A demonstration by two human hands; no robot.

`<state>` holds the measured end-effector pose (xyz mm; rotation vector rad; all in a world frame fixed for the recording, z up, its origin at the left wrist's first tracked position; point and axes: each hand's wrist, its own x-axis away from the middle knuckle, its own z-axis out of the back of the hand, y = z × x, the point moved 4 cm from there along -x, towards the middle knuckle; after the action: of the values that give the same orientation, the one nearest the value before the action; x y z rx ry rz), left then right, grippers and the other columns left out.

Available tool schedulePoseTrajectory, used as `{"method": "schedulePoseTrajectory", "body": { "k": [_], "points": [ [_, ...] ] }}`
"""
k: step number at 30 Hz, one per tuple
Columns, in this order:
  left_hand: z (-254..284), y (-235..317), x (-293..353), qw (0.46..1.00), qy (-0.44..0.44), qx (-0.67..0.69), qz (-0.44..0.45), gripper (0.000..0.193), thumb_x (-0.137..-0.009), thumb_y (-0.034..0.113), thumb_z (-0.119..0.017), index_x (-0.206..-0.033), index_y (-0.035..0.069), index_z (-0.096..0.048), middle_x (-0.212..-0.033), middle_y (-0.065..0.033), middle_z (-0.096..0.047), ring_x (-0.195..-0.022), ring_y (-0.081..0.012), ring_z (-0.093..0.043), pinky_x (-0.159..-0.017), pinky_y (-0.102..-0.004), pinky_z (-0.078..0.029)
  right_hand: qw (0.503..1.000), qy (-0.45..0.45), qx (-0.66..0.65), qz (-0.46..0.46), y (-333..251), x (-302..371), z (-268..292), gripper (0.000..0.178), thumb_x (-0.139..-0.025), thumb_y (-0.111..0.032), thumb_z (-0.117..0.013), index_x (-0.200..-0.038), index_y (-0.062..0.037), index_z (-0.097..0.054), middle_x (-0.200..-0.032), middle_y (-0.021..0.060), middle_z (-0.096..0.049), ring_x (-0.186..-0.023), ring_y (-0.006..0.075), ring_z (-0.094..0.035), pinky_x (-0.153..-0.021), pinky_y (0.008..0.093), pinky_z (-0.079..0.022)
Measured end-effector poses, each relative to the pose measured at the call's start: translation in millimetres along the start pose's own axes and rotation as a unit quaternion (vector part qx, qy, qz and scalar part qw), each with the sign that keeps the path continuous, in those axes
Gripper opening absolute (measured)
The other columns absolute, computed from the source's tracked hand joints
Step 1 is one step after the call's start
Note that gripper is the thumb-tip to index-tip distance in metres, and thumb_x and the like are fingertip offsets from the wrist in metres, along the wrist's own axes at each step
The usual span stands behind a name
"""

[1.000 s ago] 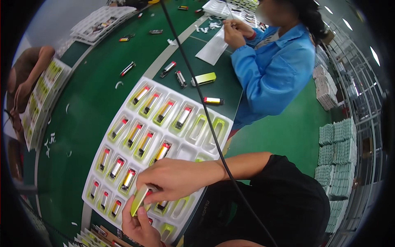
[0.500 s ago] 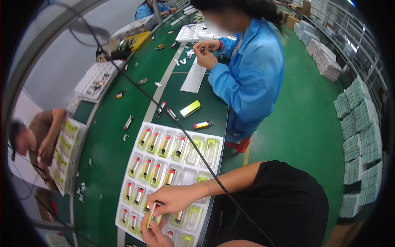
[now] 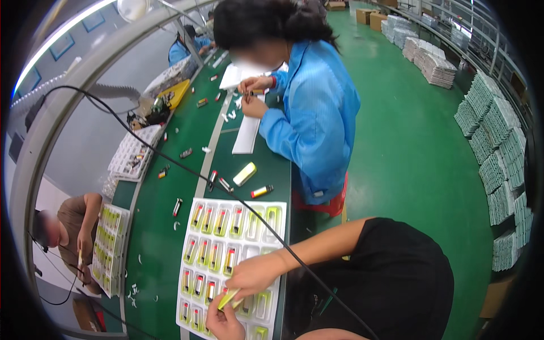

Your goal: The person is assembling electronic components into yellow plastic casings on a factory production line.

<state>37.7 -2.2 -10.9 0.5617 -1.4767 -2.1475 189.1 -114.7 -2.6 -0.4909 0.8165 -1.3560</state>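
Observation:
Both my hands are over a white moulded tray (image 3: 253, 251) at the near edge of the green workbench. My right hand (image 3: 256, 276) reaches in from the right, fingers closed on a yellow-green plastic casing (image 3: 227, 298). Below it, my left hand (image 3: 224, 324) pinches the casing's lower end with thumb and fingers. What sits inside the casing is hidden. Many tray pockets hold yellow-green casings with small red-topped cylindrical cells (image 3: 229, 261) in them. Casings at the tray's right side, such as one casing (image 3: 273, 220), show no cell.
Beyond the tray lie a loose yellow-green casing (image 3: 245, 174) and several loose cells (image 3: 262, 191). A black cable (image 3: 187, 171) hangs across the view. A co-worker in blue (image 3: 317, 113) stands ahead; another person (image 3: 79, 232) is at left. Stacked trays (image 3: 493, 153) line the right.
The view has tilted up, so the bench and tray sit lower in it. The casing has turned in my hands and now lies slanted. Both hands keep hold of it.

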Motion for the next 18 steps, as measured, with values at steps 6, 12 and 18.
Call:
{"method": "schedulePoseTrajectory", "body": {
  "k": [6, 12, 18],
  "points": [
    [-5, 16, 9, 0.989, -0.061, -0.133, 0.022, 0.026, -0.094, 0.010, -0.062, -0.117, -0.002, -0.063, -0.090, -0.0082, -0.067, -0.079, -0.0139, -0.060, -0.069, -0.0264, -0.048, 0.996, 0.080, -0.044, 0.008, -4, 16, -11, 0.032, -0.092, -0.025, -0.059, -0.089, 0.0067, -0.058, -0.079, 0.0256, -0.064, -0.080, 0.0419, -0.063, -0.069, 0.0470, -0.048],
    [-4, 24, 23, 0.998, -0.026, -0.061, 0.015, 0.020, -0.093, 0.012, -0.064, -0.108, -0.001, -0.068, -0.078, -0.0016, -0.060, -0.067, -0.0107, -0.046, -0.058, -0.0272, -0.039, 0.993, 0.069, -0.096, -0.004, -16, 21, -14, 0.027, -0.091, -0.021, -0.060, -0.090, 0.0061, -0.058, -0.080, 0.0253, -0.063, -0.080, 0.0424, -0.063, -0.068, 0.0476, -0.047],
    [-12, 17, 16, 0.987, 0.025, -0.156, -0.027, 0.019, -0.093, 0.010, -0.063, -0.108, 0.000, -0.067, -0.076, -0.0007, -0.057, -0.065, -0.0111, -0.043, -0.058, -0.0276, -0.038, 0.987, 0.158, -0.009, -0.020, -4, 22, -26, 0.027, -0.090, -0.023, -0.061, -0.091, 0.0033, -0.055, -0.079, 0.0227, -0.062, -0.074, 0.0430, -0.062, -0.063, 0.0476, -0.048]
  ]
}}
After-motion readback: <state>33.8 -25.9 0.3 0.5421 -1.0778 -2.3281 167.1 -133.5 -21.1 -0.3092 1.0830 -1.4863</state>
